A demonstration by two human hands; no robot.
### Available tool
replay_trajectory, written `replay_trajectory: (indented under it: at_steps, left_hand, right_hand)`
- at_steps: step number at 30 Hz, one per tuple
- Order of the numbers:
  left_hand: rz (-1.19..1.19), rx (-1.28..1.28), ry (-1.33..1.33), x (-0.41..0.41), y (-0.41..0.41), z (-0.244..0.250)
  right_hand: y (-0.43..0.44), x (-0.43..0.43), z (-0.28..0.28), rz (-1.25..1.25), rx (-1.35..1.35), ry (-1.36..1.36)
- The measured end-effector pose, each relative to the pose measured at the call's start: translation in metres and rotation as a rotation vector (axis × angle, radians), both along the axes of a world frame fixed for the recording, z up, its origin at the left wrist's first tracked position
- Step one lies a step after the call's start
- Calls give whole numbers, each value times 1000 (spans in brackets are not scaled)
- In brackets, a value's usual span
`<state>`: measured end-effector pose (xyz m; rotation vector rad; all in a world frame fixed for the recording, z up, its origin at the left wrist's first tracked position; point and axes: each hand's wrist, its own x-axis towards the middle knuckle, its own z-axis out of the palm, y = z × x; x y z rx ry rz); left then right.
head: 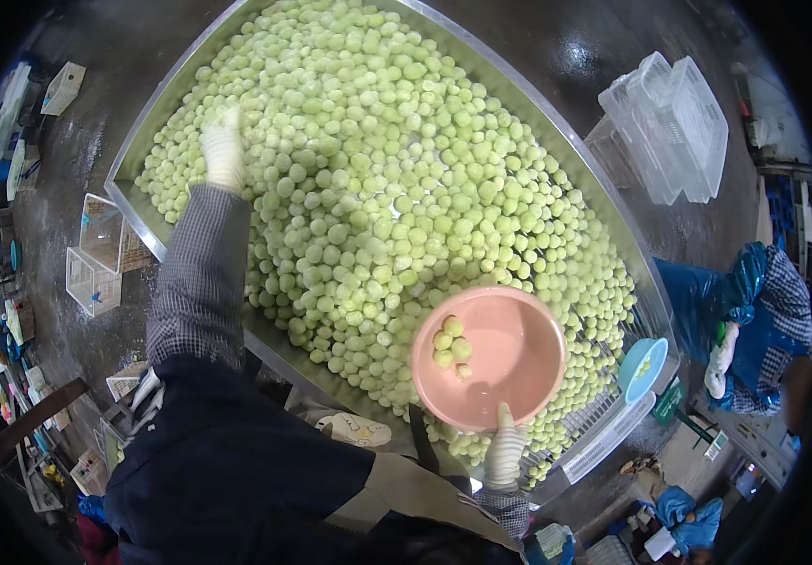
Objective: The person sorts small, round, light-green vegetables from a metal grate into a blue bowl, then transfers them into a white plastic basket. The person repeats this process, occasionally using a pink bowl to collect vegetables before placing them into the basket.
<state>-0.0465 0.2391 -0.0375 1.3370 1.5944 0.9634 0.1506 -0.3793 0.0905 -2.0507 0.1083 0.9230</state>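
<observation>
A heap of pale green round fruit [349, 162] covers most of a large metal sorting table [632, 219] before me. My left hand [223, 150], in a whitish glove, reaches over the upper left of the heap; its fingertips are blurred against the fruit, so I cannot tell whether it holds any. At the lower right, my gloved right hand [504, 448] grips the near rim of a pink plastic basin [519, 353], thumb over the edge. Several green fruits [452, 345] lie inside the basin, towards its left side.
Stacked clear plastic crates [667, 131] stand beyond the table at right, and more crates [98, 247] stand on the floor at left. A small blue basin [642, 371] sits at the table's right end, near a co-worker's gloved hand [722, 360].
</observation>
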Motion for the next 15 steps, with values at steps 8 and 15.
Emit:
replay_trajectory:
  at_steps: [8,15]
  left_hand:
    - [-1052,-134,-211,78,-238,106]
    - [-878,216,904,140,-58,42]
  right_hand:
    - [41,-14,10,-67,61,168]
    - [14,-21,4,-40,117,89]
